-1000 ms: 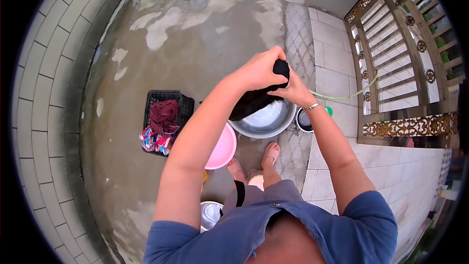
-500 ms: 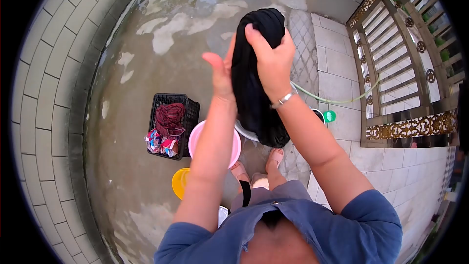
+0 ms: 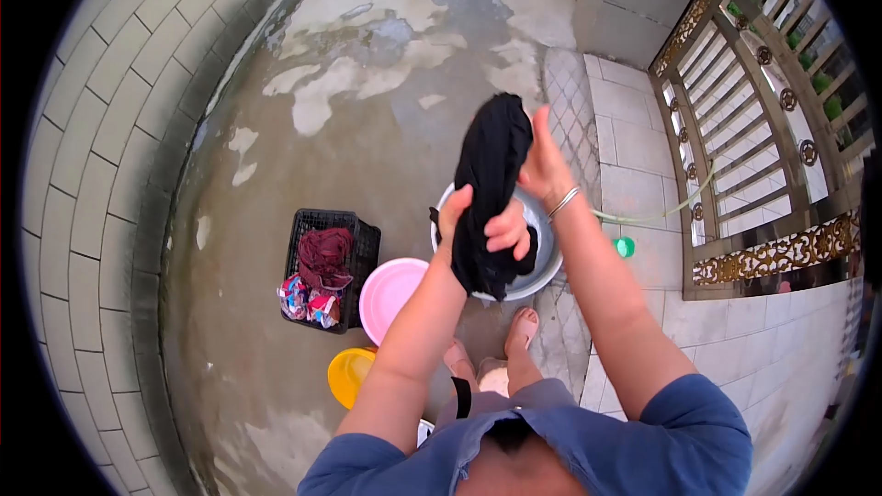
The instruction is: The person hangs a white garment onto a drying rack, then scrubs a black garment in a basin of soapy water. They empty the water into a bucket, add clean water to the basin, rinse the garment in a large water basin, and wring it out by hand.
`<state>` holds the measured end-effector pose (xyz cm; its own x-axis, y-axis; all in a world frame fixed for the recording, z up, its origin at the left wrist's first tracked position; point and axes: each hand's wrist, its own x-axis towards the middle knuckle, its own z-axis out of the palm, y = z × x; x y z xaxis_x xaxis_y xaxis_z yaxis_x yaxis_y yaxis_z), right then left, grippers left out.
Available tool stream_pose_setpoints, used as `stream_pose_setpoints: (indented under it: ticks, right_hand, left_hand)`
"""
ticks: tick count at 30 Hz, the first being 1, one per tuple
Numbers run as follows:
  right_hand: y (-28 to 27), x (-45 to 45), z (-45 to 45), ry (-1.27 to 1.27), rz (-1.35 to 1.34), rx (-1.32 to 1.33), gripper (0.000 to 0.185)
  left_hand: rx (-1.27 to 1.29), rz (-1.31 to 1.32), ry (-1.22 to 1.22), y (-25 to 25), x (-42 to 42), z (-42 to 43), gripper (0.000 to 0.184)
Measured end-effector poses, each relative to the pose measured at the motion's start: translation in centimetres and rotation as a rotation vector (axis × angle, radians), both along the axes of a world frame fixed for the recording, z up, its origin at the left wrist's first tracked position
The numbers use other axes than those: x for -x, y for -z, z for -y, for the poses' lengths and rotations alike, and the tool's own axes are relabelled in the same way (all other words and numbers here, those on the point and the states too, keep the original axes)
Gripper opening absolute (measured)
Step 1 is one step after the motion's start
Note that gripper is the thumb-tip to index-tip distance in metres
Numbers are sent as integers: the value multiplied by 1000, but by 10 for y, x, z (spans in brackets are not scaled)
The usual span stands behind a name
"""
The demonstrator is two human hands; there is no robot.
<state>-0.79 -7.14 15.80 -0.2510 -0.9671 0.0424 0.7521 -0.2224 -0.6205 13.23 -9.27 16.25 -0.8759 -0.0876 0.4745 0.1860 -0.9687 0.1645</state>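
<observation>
A bunched black cloth, its kind hard to make out, hangs lengthwise above a metal basin. My left hand is closed around its lower part, with the thumb on the near left side and fingertips showing on the right. At the cloth's upper right edge, my right hand has one digit stretched upward, apart from the cloth; its other fingers are partly hidden at the cloth's side. A bracelet circles the right wrist. More black fabric shows at the basin, below the held bundle.
Left of the basin stand a pink basin and a black crate holding dark red cloth and colourful fabric. A yellow basin sits nearer me. On the right are a green cup, a hose and a metal gate.
Both hands and the black cloth have come down, uncovering more of the metal basin. My left hand has wrapped around the cloth, while my right hand has loosened from its top.
</observation>
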Motion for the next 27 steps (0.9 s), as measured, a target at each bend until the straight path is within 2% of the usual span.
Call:
stream_pose_setpoints:
  ticks: [1,2,4,5,6,7,9,10,11,12,14,15,18,19,20,22,24,26,27]
  right_hand:
    - [-2,-15,-1,-140,125,150,67]
    - [-13,-27,-5,-174,241,310,62]
    - [29,-7,-4,-215,472,381,59]
    - [23,-5,-14,-72,335,211,53]
    - [12,-6,-19,-23,161,141,43]
    - [13,2,-19,18,-35,-45,38]
    - [16,11,-22,87,-327,-385,27]
    - [30,15,-23,178,-559,-486,27]
    - [52,22,-25,244,-814,-563,30]
    - [71,26,-27,309,-1069,-638,33]
    - [87,22,-28,374,-1423,-867,40]
    - [83,14,-28,372,-1435,-980,40]
    - [87,8,-21,167,-1692,-1125,41]
    - [69,4,-20,-12,-1694,-1167,45]
    - [62,3,-17,-27,-1694,-1168,45]
    - [55,3,-15,-28,-1740,-1061,48]
    - [41,13,-12,-4,-1638,-797,47]
    - [46,30,-7,47,-1031,-414,40]
    - [28,30,-11,115,-904,-279,31]
  left_hand:
    - [-4,-28,41,3,5,-3,56]
    - [-6,-56,81,6,10,-5,55]
    - [38,32,115,28,9,-9,57]
    - [173,170,109,27,4,-12,59]
    - [307,308,104,24,1,-14,62]
    - [421,446,66,24,3,-16,64]
    - [557,721,30,33,6,-17,56]
    - [671,888,9,44,11,-15,53]
    - [895,970,-198,53,20,-20,44]
    - [1112,1031,-323,80,28,-22,48]
    - [1471,1231,-564,89,33,-33,60]
    - [1521,1312,-451,89,34,-33,76]
    - [1690,1317,-408,91,31,-33,69]
    - [1692,1329,-399,84,28,-33,66]
    - [1677,1326,-458,84,25,-32,59]
    - [1258,1059,-553,93,23,-20,49]
    - [758,1087,-301,78,17,-10,35]
    - [573,942,-226,59,11,0,38]
    - [488,799,-163,56,9,7,41]
